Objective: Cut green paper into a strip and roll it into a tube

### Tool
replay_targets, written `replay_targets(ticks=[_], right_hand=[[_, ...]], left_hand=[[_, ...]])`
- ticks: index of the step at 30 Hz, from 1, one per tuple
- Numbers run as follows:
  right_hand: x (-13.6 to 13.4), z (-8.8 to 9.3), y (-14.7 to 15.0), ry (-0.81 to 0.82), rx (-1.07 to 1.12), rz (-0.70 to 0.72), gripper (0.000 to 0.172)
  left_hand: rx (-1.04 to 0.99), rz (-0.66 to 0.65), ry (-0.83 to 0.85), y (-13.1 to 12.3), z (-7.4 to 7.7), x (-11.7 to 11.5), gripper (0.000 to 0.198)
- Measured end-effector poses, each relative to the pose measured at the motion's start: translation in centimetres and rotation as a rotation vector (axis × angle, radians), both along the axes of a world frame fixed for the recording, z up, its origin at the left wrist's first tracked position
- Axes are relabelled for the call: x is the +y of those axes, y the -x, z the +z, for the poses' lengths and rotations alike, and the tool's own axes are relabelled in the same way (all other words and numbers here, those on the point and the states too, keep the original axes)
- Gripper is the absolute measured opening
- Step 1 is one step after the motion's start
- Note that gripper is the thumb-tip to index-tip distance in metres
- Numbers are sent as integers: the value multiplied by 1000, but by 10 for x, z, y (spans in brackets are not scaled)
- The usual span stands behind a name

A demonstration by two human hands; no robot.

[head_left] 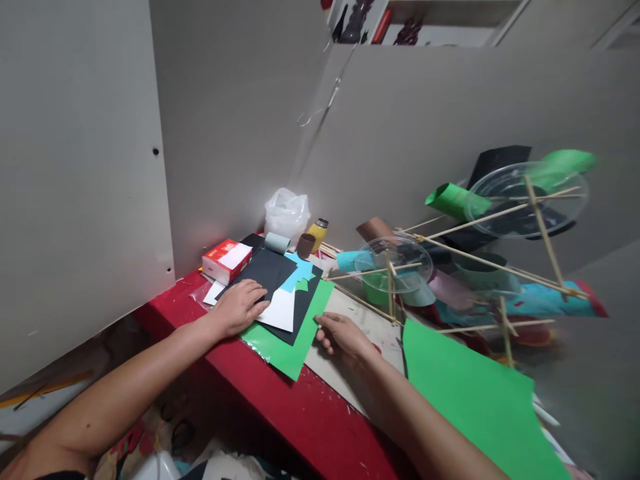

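Left grip (240,307) flat, spread on paper stack (273,270); right grip (345,337) curled at green sheet (285,353) edge, pinch unclear. I judge the sheets light, floppy; take edges.

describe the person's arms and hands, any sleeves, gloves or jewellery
Both arms are bare, with no sleeves over the forearms and no gloves. The left hand and right hand show no watch, bracelet or ring that I can make out. A dark edge of cloth shows at the top of the left arm, perhaps a short sleeve.
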State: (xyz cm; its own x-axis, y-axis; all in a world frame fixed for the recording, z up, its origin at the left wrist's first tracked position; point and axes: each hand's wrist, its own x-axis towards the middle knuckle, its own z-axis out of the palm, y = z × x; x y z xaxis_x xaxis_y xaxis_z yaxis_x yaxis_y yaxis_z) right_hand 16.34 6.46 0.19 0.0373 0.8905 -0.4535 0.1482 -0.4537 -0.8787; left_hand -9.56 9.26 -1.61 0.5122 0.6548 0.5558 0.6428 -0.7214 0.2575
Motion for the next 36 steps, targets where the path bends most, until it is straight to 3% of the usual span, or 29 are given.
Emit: replay_targets(ticks=[6, 14, 26, 31, 36], right_hand=[[10, -10, -6, 44, -68, 122, 38], [40, -22, 20, 81, -100, 139, 21], [67, -18, 53, 58, -72, 105, 22], [55, -8, 50, 21, -46, 92, 18], [12, 19, 34, -196, -14, -45, 11]], left_hand=[[65, 11, 16, -5, -2, -2, 39], [56, 21, 38, -3, -4, 1, 42], [44, 36, 38, -1, 1, -1, 40], [62, 67, 52, -1, 1, -2, 40], [87, 79, 54, -2, -2, -2, 39]])
